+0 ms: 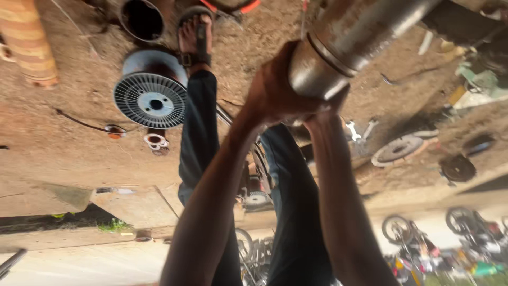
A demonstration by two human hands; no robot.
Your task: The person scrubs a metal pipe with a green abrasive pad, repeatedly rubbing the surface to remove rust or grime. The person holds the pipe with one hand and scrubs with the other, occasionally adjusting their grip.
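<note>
The whole scene appears upside down, with the ground at the top. My left hand [275,92] is wrapped around the lower end of a thick, dull metal cylinder [349,37] that slants toward the top right. My right hand [327,108] presses against the same end from underneath, its fingers mostly hidden behind the cylinder and my left hand. Both forearms rise from the bottom edge. Behind them, legs in dark trousers [198,137] lead up to a sandalled foot [194,34] on the dirt.
On the dirt lie a finned metal wheel drum [152,87], a dark pipe opening [142,18], small rings [156,142], a flat disc [397,150] and spanners [360,130]. A striped container [26,42] stands at the left. Motorcycles [460,233] are parked beyond a concrete kerb.
</note>
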